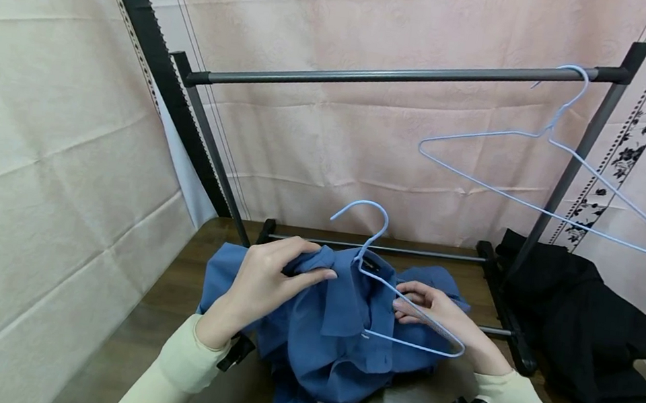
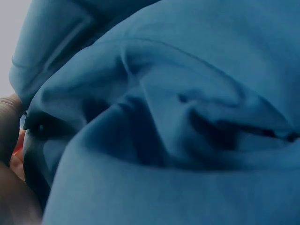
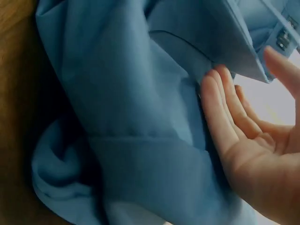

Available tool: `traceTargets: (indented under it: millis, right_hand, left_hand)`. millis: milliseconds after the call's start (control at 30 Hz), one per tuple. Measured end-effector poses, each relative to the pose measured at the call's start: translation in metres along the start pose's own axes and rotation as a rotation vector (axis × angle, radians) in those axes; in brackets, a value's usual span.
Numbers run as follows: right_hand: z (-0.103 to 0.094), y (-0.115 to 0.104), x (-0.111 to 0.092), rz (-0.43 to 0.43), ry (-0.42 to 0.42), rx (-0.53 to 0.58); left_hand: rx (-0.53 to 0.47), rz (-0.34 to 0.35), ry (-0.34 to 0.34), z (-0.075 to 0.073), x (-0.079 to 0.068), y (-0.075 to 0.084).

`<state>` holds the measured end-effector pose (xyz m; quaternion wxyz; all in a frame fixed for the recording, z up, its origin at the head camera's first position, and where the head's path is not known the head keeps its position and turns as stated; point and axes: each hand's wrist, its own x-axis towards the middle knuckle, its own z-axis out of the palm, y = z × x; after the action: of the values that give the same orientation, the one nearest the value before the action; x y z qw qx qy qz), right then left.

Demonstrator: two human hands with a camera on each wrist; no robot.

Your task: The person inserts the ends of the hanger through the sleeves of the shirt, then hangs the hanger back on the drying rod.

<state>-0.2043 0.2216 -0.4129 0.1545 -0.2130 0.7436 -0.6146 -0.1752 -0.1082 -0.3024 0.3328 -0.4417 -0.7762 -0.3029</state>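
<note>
A blue collared shirt (image 1: 335,356) is bunched up over the table. My left hand (image 1: 266,281) pinches its cloth beside the collar, thumb in front and fingers behind. A light blue wire hanger (image 1: 376,234) stands at the neck opening, hook upward. Its left part is hidden inside the shirt, while its right arm lies outside, across the front. Behind that arm, my right hand (image 1: 430,310) touches the shirt; in the right wrist view its fingers (image 3: 218,105) are extended against the cloth near the collar, thumb apart. Blue folds (image 2: 154,117) fill most of the left wrist view.
A dark metal clothes rack (image 1: 397,74) stands behind the shirt on the wooden table (image 1: 163,343). Another light blue hanger (image 1: 552,131) hangs from its bar at the right. Black garments (image 1: 577,330) lie in a heap at the right, against the rack's foot.
</note>
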Motion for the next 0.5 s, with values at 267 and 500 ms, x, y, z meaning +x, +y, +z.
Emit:
traceTargets:
  millis: [267, 500]
  right_hand:
    - [0.017, 0.007, 0.008, -0.062, -0.164, -0.019]
    - [0.021, 0.014, 0.007, -0.065, -0.160, 0.049]
  left_hand:
    - [-0.041, -0.028, 0.020, -0.002, -0.001, -0.002]
    - [-0.030, -0.155, 0.034, -0.005, -0.003, -0.004]
